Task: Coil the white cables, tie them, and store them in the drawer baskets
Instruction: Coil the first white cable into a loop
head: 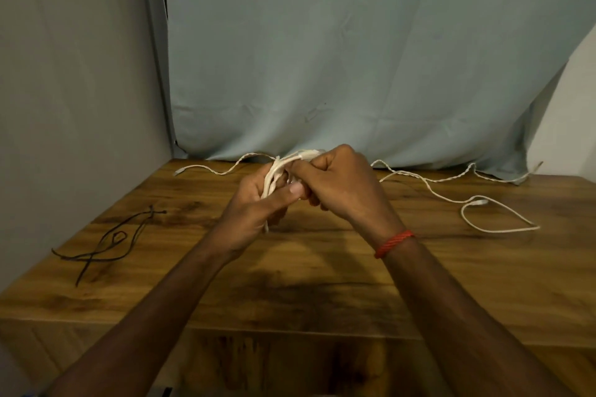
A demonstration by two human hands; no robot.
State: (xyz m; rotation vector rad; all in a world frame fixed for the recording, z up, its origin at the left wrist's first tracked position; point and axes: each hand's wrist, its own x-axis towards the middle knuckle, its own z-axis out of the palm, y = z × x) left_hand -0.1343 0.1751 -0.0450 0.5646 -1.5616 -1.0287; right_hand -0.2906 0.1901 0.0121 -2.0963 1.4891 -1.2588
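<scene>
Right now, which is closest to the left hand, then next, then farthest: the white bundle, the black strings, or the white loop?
1. white bundle: held in the left hand.
2. black strings: lying off to the left.
3. white loop: far right.

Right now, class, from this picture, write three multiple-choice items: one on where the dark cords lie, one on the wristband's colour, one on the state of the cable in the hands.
1. Where on the table do the dark cords lie? A) left side B) right side C) far middle
2. The wristband is: A) blue B) red C) green
3. The white cable bundle is: A) flat on the table B) gripped by both hands C) hanging off the edge
Answers: 1 A, they lie left of the left hand; 2 B, red thread circles the right wrist; 3 B, left hand and right hand both curl round it.
</scene>
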